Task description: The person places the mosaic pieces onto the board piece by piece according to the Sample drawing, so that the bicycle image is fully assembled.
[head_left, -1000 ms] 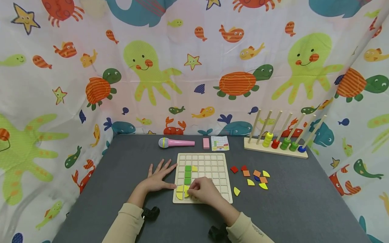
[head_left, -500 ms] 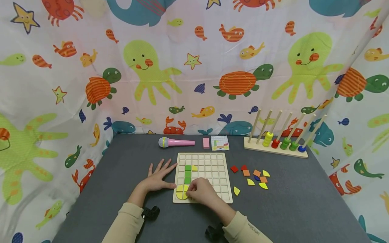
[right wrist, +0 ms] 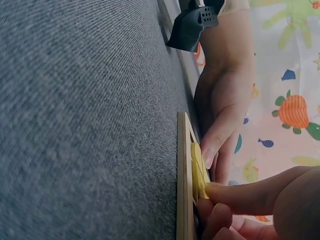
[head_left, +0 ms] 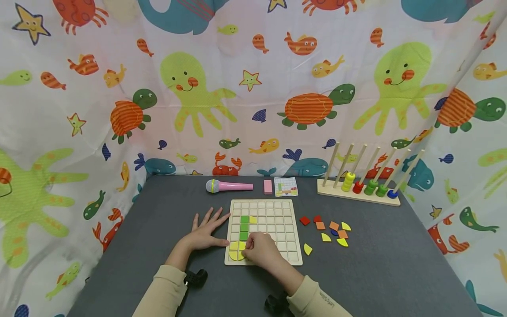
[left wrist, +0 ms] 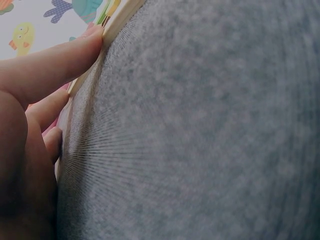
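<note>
The wooden grid board (head_left: 277, 203) lies flat on the table. At its lower left, yellow quarter-round pieces (head_left: 233, 252) form a near circle, with green squares (head_left: 244, 227) and a yellow square (head_left: 252, 219) above. My right hand (head_left: 264, 252) pinches the lower right yellow piece (right wrist: 200, 180) between thumb and fingers, down at the board. My left hand (head_left: 203, 233) is spread on the table, its thumb and a fingertip touching the board's left edge; in the left wrist view the fingers (left wrist: 60, 65) meet the wooden rim (left wrist: 120, 20).
Right of the board lie loose red (head_left: 304, 221), orange (head_left: 320, 226), blue and yellow pieces (head_left: 307, 249). Behind it are a pink toy microphone (head_left: 233, 186), a pink block (head_left: 268, 186) and a pattern card (head_left: 286, 187). A peg rack with coloured rings (head_left: 358, 193) stands at the back right.
My right hand has shifted slightly left with the yellow piece, which now sits against the other yellow pieces. The left hand has stayed in place.
</note>
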Motion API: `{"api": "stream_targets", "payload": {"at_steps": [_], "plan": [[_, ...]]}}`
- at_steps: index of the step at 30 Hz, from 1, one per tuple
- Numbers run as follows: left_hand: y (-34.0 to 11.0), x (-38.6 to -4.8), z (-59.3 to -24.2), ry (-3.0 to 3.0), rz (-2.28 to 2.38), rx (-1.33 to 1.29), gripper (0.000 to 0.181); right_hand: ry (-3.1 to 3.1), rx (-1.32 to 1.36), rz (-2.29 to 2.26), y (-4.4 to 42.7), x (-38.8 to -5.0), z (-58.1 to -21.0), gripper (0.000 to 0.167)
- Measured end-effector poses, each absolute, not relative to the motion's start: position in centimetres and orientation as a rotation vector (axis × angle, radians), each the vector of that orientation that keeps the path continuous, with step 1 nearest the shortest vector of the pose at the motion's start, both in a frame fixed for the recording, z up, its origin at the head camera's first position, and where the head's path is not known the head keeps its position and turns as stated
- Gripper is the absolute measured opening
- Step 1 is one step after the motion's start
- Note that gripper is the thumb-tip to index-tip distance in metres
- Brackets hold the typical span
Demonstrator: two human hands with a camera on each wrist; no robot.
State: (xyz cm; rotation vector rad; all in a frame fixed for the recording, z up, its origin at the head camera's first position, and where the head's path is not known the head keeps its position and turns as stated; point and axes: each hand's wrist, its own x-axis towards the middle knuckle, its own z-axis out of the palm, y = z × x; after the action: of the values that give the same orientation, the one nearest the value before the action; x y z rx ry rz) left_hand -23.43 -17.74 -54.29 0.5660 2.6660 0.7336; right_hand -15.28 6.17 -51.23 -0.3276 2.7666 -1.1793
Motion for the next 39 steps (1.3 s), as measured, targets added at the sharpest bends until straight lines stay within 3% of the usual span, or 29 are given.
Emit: {"api": "stream_targets", "payload": {"at_steps": [11,39], "plan": [[-17.8,-23.4,-54.5,2.667,0.746,0.570,0.099,2.708,-0.304,-1.202,6.9,-15.3,-50.5,0.020],[-18.0,-23.7,-54.7,2.652,0.740,0.572,0.099,2.789,-0.080,-1.331,15.6,-17.4,-47.7,0.009]]}}
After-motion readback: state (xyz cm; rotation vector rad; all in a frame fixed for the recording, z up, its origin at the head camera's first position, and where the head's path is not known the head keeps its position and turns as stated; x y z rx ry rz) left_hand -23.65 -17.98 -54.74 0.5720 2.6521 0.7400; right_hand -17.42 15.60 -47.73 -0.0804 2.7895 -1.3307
